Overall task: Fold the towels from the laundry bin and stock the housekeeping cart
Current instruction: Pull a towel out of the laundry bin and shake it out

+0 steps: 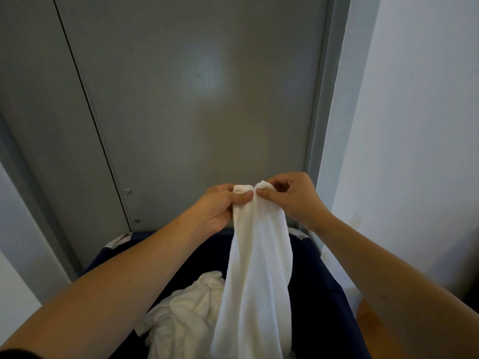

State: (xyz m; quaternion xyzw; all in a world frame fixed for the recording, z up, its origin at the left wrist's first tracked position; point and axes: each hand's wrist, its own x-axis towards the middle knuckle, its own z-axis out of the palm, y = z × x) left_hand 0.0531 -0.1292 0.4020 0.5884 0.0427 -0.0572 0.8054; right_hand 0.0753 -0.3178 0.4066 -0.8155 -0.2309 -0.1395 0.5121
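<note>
A white towel hangs straight down in front of me, held by its top edge. My left hand pinches one top corner between thumb and fingers. My right hand pinches the other corner, and the two hands touch at the thumbs. Below, a dark navy laundry bin stands open, with a crumpled heap of white towels in its left half. The hanging towel's lower end runs past the bottom of the frame. No housekeeping cart shows in this view.
A grey door with a vertical seam stands right behind the bin. A white wall runs along the right, another white wall at the left edge. A strip of wooden floor shows right of the bin.
</note>
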